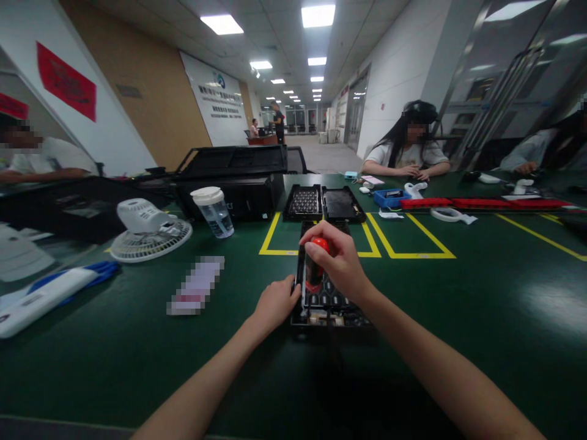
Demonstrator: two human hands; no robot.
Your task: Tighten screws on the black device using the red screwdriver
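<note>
My right hand (337, 256) is closed round the red top of a red-and-black tool (321, 245), which stands over a black case (299, 315). The tool's lower end meets the rows of dark round cells inside the case. My left hand (277, 302) rests against the left side of the case, its fingers partly hidden at the edge. A second black case (343, 205) lies opened flat behind, its left half showing a grid of round pockets (305, 200).
On the left are a white fan (151, 235), a lidded cup (215, 214) and a blurred flat item (197, 287). Behind stands a black box (250, 198). A blue tray (389, 197) and a tape roll (447, 215) lie right. Other people sit around the green table (458, 293).
</note>
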